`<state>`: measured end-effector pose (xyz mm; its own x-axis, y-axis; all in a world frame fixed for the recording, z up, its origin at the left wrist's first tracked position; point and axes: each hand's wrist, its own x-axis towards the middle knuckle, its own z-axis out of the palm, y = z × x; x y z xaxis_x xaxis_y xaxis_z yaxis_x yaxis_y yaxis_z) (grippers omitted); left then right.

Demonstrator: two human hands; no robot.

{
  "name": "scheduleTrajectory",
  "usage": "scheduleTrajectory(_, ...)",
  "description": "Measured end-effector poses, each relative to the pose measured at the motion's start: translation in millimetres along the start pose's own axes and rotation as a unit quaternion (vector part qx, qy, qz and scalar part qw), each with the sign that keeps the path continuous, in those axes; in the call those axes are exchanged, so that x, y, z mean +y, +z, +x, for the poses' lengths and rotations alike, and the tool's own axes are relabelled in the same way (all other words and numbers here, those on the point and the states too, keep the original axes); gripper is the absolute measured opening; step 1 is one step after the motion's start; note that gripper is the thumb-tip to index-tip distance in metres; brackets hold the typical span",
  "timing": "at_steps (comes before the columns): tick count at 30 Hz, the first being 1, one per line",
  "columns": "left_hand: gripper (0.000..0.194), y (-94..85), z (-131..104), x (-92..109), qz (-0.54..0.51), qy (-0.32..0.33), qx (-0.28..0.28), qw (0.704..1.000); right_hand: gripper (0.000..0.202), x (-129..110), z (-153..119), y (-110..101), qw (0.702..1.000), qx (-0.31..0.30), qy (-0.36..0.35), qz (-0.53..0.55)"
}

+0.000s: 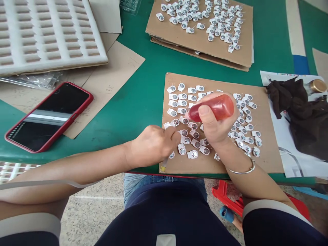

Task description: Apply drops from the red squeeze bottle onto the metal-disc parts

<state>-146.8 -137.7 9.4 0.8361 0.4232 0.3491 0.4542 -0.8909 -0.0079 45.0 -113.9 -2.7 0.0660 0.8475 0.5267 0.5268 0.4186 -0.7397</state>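
Note:
My right hand (217, 126) is wrapped round a red squeeze bottle (211, 108), tilted so its pale tip points down-left at one of the small white parts (183, 120). Beside it, my left hand (156, 145) is closed on a slim metal tool, like tweezers. The tool's tip is close to the same part, and its other end, with a yellow mark, shows below the hand. Many white parts with round silver centres and thin wires lie in rough rows on a cardboard sheet (266, 136). Both hands hide some of them.
Further back, stacked cardboard (174, 37) carries more white parts. A red-cased phone (51, 116) lies on brown paper at left, below a white foam tray (61, 34). At right are dark cloth (304, 119), a gold-capped jar (316, 86) and white paper. The table is green.

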Motion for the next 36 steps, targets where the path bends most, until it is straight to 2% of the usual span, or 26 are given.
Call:
scheduleTrajectory(8, 0.009, -2.5, -1.5, -11.4, -0.089, -0.072, -0.044, 0.993, 0.027, 2.4, -0.3, 0.2, 0.999, -0.014, 0.029, -0.025)
scheduleTrajectory(11, 0.01, -1.8, -2.2, -10.3, -0.09, -0.075, -0.049, 0.992, 0.029, 1.1, 0.5, 2.6, 0.999, 0.004, 0.025, -0.021)
scheduleTrajectory(16, 0.008, -0.6, -3.1, -10.2, -0.086, -0.067, -0.051, 0.993, 0.029, 0.7, 1.3, 5.0, 0.999, -0.002, 0.045, 0.01)
scheduleTrajectory(24, 0.009, 0.0, -3.4, -10.2, -0.079, -0.062, -0.04, 0.994, 0.027, -3.5, 3.8, 5.7, 1.0, 0.014, 0.011, -0.004)
scheduleTrajectory(32, 0.01, -0.5, -2.9, -10.3, -0.087, -0.069, -0.036, 0.993, 0.029, 0.0, 0.0, 6.0, 1.0, -0.008, 0.016, 0.006)
scheduleTrajectory(36, 0.009, -2.5, -1.0, -11.2, -0.101, -0.094, -0.057, 0.989, 0.028, -0.7, -0.6, 4.5, 1.0, -0.008, -0.008, -0.007)
